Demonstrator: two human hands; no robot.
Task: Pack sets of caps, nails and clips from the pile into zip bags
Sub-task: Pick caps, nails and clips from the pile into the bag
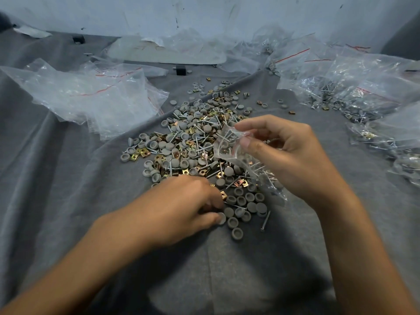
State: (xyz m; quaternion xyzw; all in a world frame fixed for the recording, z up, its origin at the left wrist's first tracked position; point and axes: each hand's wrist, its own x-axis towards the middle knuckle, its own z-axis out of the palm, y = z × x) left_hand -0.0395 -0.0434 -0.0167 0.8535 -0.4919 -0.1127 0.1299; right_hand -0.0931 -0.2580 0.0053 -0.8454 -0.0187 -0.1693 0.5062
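Note:
A pile (188, 142) of grey round caps, silver nails and brass clips lies on the grey cloth in the middle. My right hand (286, 155) holds a small clear zip bag (236, 153) above the pile's right side, pinching its mouth between thumb and forefinger; nails and caps show inside it. My left hand (181, 205) is down at the pile's near edge with curled fingers, pinching a grey cap (222, 218) among several loose caps. A brass clip (223, 194) lies just past its fingertips.
A heap of empty zip bags (91, 96) lies at the left. Filled bags (354, 87) are stacked at the right and far right. A large flat plastic sheet (163, 51) and small black blocks (180, 69) sit near the wall. The cloth (56, 178) is creased.

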